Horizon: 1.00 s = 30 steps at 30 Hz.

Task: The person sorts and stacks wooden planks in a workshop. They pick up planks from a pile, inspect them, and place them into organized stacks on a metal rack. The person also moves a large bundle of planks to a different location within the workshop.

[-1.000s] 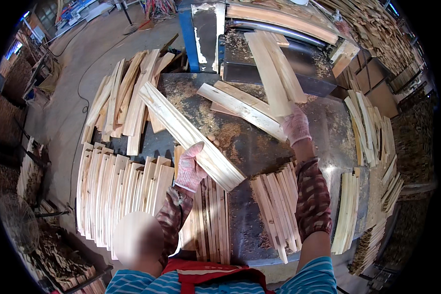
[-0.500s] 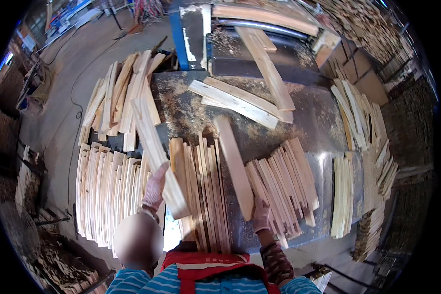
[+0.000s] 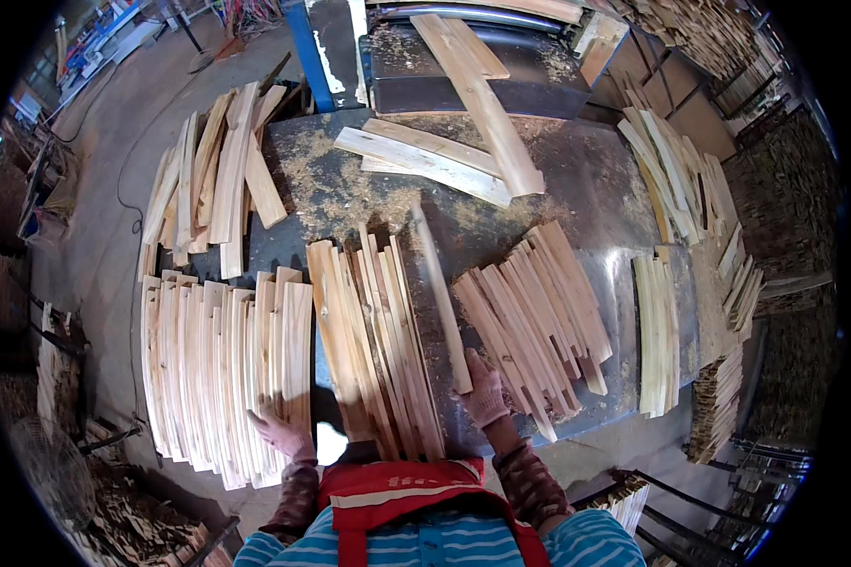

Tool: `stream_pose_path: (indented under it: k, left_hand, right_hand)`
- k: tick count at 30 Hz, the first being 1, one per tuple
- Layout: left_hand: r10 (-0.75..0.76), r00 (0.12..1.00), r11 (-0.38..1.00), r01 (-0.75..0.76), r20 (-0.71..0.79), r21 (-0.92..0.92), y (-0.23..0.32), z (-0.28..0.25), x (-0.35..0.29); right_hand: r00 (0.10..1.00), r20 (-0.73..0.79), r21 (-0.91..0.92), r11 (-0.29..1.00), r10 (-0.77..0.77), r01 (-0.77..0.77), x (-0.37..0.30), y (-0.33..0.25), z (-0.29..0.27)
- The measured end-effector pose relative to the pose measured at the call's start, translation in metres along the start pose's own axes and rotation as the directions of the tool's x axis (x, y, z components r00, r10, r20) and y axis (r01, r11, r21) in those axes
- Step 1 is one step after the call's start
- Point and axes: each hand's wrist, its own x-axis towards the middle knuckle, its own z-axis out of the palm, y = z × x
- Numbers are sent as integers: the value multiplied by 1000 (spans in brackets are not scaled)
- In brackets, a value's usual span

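Observation:
My right hand (image 3: pixel 485 389), in a pale knit glove, grips the near end of a narrow wooden board (image 3: pixel 435 283). The board is turned on edge and points away from me, between two rows of boards. My left hand (image 3: pixel 284 437), also gloved, lies at the near end of the left row of boards (image 3: pixel 208 369), fingers apart and holding nothing. A middle row of boards (image 3: pixel 355 331) stands side by side in front of me. Right of the held board, a slanted row of boards (image 3: pixel 534 321) sits close to my right hand.
Loose boards (image 3: pixel 463 170) lie crossed on the sawdust-strewn dark table (image 3: pixel 577 198), below a machine with a metal roller (image 3: pixel 482 21). More boards are heaped at the far left (image 3: pixel 222 180); a pale stack (image 3: pixel 655 331) stands at the right. A blue post (image 3: pixel 309 57) rises behind.
My left hand has let go of its board and moved down to the left row, where a board now lies at the right end. The right hand's board has turned onto its edge.

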Motion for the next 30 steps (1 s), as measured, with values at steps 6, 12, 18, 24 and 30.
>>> stream_pose_path:
  k: [6, 12, 18, 24, 30]
  left_hand:
    - [538, 837, 730, -403, 100, -552, 102, 24, 57]
    - [469, 264, 279, 861, 843, -425, 301, 19, 11]
    - [552, 199, 77, 955, 809, -287, 266, 41, 63]
    - [713, 680, 591, -454, 168, -667, 127, 13, 75]
    - [502, 827, 786, -559, 253, 265, -50, 27, 10]
  right_hand:
    - [792, 600, 588, 608, 112, -533, 27, 4, 1]
    - [983, 122, -491, 853, -134, 177, 19, -10, 55]
    - [841, 144, -832, 396, -522, 388, 95, -114, 84]
    - [651, 129, -975, -214, -748, -53, 232, -146, 59]
    - [815, -109, -993, 19, -569, -120, 249, -166, 103]
